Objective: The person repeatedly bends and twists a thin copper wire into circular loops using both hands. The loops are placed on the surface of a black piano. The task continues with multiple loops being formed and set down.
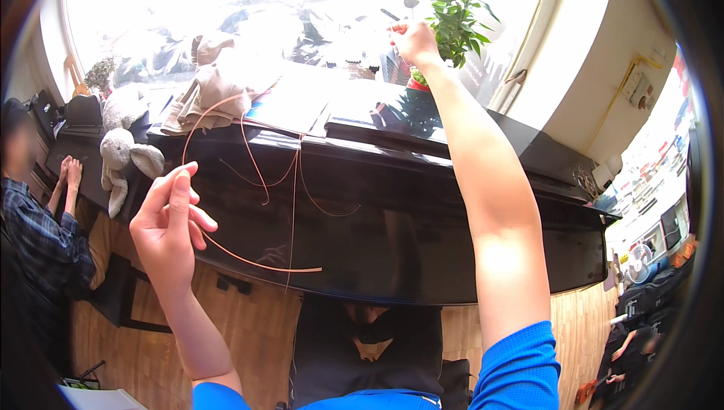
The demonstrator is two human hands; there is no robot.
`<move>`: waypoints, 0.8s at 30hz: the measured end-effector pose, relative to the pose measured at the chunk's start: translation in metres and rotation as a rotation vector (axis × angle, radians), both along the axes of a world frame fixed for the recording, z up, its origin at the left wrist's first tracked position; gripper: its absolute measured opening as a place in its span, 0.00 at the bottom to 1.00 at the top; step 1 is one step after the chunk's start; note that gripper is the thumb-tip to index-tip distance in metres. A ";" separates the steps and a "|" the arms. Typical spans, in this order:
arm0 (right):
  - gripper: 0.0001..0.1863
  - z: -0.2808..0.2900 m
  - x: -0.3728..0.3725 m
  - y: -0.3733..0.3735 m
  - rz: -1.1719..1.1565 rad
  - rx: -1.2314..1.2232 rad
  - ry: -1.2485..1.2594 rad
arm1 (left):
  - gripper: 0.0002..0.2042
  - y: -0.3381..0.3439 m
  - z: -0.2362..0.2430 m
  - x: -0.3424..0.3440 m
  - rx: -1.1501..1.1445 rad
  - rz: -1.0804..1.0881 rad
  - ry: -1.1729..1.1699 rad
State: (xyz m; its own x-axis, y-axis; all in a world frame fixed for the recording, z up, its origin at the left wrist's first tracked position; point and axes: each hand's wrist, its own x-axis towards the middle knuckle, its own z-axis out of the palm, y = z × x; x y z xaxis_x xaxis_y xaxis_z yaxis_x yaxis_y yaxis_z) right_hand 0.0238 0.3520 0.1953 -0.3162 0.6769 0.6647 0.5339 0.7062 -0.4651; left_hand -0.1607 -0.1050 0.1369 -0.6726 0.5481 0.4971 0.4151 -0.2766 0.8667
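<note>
My left hand [172, 223] is raised above the near left part of a glossy black table [452, 259]. Its thumb and forefinger pinch a thin copper-coloured wire [260, 264]. One end of the wire sticks out to the right below the hand; the rest arcs up and loops over the table, where its reflection also shows. My right arm stretches far forward to the window side. There my right hand [413, 41] has its fingers closed, beside a leafy green plant [458, 14]. Glare hides what those fingers hold, if anything; a small dark thin piece shows just above them.
A beige cloth [207, 93] lies by papers [294, 108] at the table's far side. A grey plush rabbit [118, 150] sits at the left, near a seated person in a plaid shirt [45, 221]. A white fan [639, 259] stands at the far right.
</note>
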 end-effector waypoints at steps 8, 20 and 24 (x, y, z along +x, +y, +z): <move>0.09 -0.049 -0.010 0.052 -0.381 -0.062 -0.262 | 0.13 0.048 -0.001 -0.011 -0.038 0.115 -0.070; 0.16 -0.032 -0.016 0.011 -0.384 -0.190 -0.362 | 0.13 0.065 -0.014 0.013 -0.276 0.025 0.093; 0.16 -0.005 0.004 -0.051 -0.242 -0.110 -0.310 | 0.11 0.067 -0.027 0.014 -0.282 0.060 0.237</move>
